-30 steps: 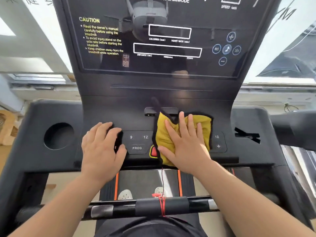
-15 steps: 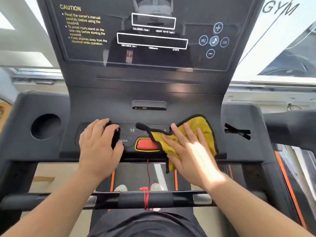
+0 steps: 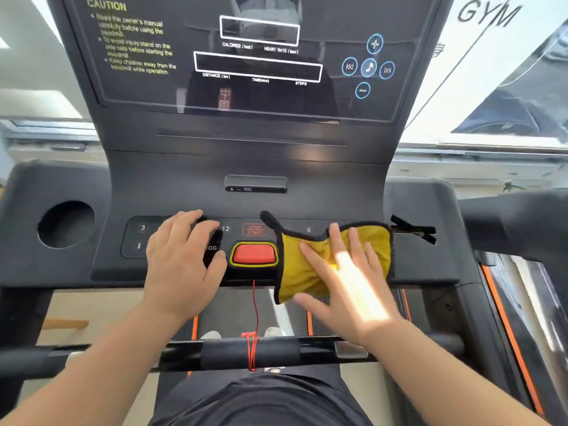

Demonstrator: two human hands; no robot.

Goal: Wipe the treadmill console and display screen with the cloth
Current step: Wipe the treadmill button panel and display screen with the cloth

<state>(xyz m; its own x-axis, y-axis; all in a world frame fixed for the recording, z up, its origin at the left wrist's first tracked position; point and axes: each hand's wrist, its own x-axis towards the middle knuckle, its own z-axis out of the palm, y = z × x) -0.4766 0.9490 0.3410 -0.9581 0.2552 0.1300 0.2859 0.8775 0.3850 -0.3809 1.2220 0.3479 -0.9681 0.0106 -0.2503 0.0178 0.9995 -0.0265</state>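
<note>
Cloth (image 3: 310,265) long axis crosswise on console (image 3: 172,186), under flat, spread right hand (image 3: 347,281) (left hand (image 3: 181,256) splayed, empty)

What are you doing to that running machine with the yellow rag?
A person is cleaning the treadmill console. The right hand presses a yellow cloth flat on the button panel, just right of the red button. The left hand rests on the buttons on the other side, holding nothing. The display screen above is not being wiped right now.
</note>
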